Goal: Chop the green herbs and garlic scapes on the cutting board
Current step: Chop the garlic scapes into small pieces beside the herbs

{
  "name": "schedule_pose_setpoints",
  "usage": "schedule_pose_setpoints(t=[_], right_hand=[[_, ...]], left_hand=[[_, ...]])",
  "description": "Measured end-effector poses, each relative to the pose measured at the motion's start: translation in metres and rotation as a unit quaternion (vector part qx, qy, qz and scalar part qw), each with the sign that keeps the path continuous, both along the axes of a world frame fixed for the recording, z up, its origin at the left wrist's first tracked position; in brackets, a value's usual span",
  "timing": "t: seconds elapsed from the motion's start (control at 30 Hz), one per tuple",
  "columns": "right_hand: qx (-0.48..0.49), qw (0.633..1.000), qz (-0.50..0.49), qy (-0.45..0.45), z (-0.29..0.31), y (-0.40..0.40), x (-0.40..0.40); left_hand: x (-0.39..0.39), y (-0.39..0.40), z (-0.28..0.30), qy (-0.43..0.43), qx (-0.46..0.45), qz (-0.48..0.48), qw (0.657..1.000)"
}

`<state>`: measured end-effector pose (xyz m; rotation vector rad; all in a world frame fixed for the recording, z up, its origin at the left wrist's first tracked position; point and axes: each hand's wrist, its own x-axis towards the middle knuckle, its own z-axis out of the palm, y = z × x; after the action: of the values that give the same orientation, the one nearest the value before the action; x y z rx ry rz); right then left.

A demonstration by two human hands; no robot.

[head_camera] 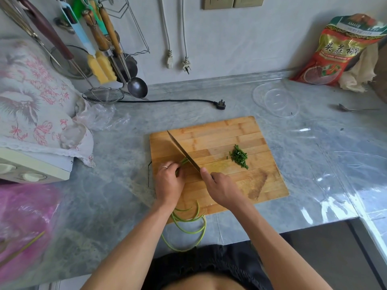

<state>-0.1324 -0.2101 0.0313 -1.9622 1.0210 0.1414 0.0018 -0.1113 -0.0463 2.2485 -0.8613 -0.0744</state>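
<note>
A wooden cutting board (234, 132) lies on the grey marble counter. A small pile of chopped green herbs (239, 156) sits right of the board's middle. My left hand (168, 182) presses a bundle of garlic scapes (189, 223) onto the board's left side; their long curled ends trail off the near edge. My right hand (222, 189) grips the handle of a knife (182, 152), whose blade slants up to the left and rests against the scape tips beside my left fingers.
A clear plastic lid (276, 100) and a spoon (356, 109) lie at the back right, near a red food bag (339, 51). A black plug and cord (219, 104) run behind the board. Hanging utensils (104, 49), a cloth-covered appliance (31, 105) and a pink bag (23, 222) fill the left.
</note>
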Motion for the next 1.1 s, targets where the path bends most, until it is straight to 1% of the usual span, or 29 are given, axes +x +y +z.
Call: schedule_pose_setpoints(t=[0.13, 0.27, 0.4, 0.6, 0.9, 1.1], right_hand=[[-0.014, 1.000, 0.019, 0.003, 0.001, 0.004, 0.003], [-0.031, 0.999, 0.008, -0.011, 0.001, 0.000, -0.002], [-0.044, 0.999, 0.016, -0.024, 0.005, 0.004, -0.011], [-0.058, 0.998, 0.030, 0.008, 0.005, 0.010, -0.013], [-0.076, 0.995, 0.055, 0.022, 0.011, 0.012, -0.011], [-0.076, 0.995, 0.048, 0.031, 0.009, 0.014, -0.011]], left_hand=[[0.000, 0.001, 0.000, -0.011, 0.008, 0.001, 1.000], [-0.001, 0.000, 0.002, -0.001, 0.005, 0.016, 1.000], [-0.001, 0.000, 0.001, 0.005, 0.010, 0.006, 1.000], [-0.004, 0.000, 0.006, -0.009, 0.018, -0.010, 1.000], [-0.002, 0.000, 0.003, -0.008, 0.026, -0.008, 1.000], [-0.001, 0.000, 0.002, -0.006, 0.019, -0.020, 1.000]])
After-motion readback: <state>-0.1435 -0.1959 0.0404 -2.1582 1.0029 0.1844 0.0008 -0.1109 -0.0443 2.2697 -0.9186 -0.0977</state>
